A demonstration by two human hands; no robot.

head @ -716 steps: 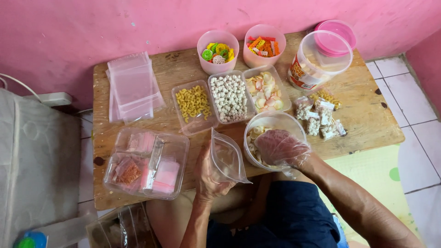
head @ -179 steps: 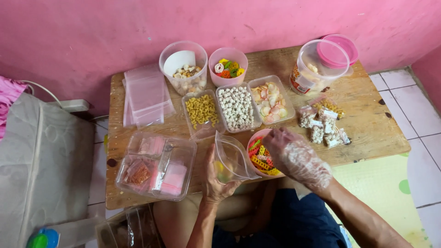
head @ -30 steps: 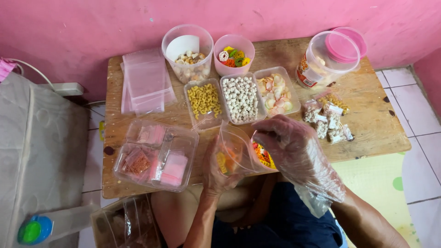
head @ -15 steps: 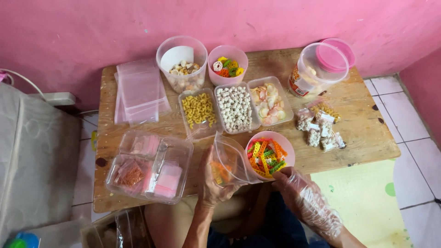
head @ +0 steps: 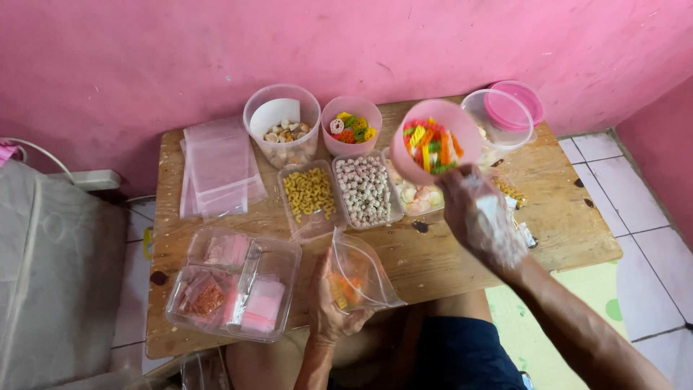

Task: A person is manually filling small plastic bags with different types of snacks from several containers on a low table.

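Note:
My left hand (head: pixel 330 303) holds an open clear zip bag (head: pixel 359 273) at the table's front edge; a few orange and yellow snack pieces lie inside it. My right hand (head: pixel 482 220), in a thin plastic glove, grips a pink cup (head: pixel 435 150) of red, orange, yellow and green stick snacks from below, lifted above the table's middle right. Under the raised cup a tray of pale pink and white chips (head: pixel 419 198) is partly hidden.
On the wooden table (head: pixel 216 231) stand a tray of yellow macaroni (head: pixel 309 193), a tray of white balls (head: pixel 364 190), a clear cup (head: pixel 282 133), a pink cup of ring snacks (head: pixel 351 128), a lidded jar (head: pixel 502 117), empty bags (head: pixel 216 166) and a clear box (head: pixel 234 289).
My right hand took the pink cup of stick snacks from the front of the table and lifted it up and back. The left hand keeps holding the bag.

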